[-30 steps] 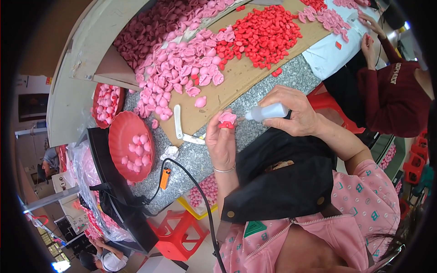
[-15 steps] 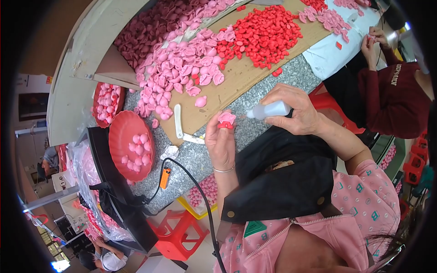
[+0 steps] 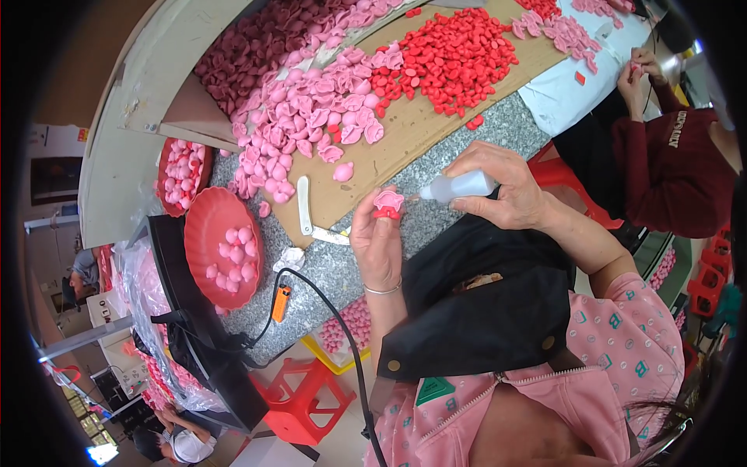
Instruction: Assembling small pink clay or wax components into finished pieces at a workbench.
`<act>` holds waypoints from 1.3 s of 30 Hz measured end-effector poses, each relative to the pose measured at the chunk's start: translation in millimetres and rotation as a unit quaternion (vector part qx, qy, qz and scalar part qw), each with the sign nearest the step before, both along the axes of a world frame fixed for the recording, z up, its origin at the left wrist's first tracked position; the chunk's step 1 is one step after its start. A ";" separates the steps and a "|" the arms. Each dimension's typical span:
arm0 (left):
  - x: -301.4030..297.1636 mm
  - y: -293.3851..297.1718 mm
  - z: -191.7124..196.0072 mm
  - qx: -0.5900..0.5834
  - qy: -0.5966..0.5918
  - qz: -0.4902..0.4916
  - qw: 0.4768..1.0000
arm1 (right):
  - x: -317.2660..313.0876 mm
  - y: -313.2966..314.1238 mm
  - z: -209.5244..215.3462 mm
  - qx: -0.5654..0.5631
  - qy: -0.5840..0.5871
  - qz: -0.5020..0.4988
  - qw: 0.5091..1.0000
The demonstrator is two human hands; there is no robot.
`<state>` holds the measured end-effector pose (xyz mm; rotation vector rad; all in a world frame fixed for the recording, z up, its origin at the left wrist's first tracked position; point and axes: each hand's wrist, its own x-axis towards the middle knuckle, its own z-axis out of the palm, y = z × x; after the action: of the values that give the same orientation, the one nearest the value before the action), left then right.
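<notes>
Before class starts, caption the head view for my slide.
Left fingers hold a pink-and-red piece; right fingers grip a bottle, nozzle toward it.

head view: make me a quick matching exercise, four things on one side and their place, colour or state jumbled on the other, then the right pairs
Column one
1. squeeze bottle
2. lighter
3. pink-and-red piece
4. larger scalloped bowl

Column two
A. held up in the left hand
B. holding round pink pieces
C. in the right hand, its tip pointing left
D. orange, lying on the speckled counter

Right pairs: 1-C, 2-D, 3-A, 4-B
</notes>
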<state>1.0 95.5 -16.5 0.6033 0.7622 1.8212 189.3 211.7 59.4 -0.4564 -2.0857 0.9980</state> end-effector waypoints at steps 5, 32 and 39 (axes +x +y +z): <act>0.3 0.9 -0.2 -0.005 0.000 0.005 1.000 | -0.6 0.8 -0.2 0.013 -0.015 0.003 1.000; -4.4 -4.9 -0.1 -0.018 -0.018 -0.002 1.000 | -8.6 -0.6 1.6 0.020 0.000 0.003 1.000; -7.3 -7.6 1.2 -0.013 -0.008 -0.004 1.000 | -15.9 -2.8 2.7 0.014 -0.003 0.000 1.000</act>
<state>-6.3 87.9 -15.3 0.5737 0.7719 1.8046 173.4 208.9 62.1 -0.4447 -2.1017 0.9677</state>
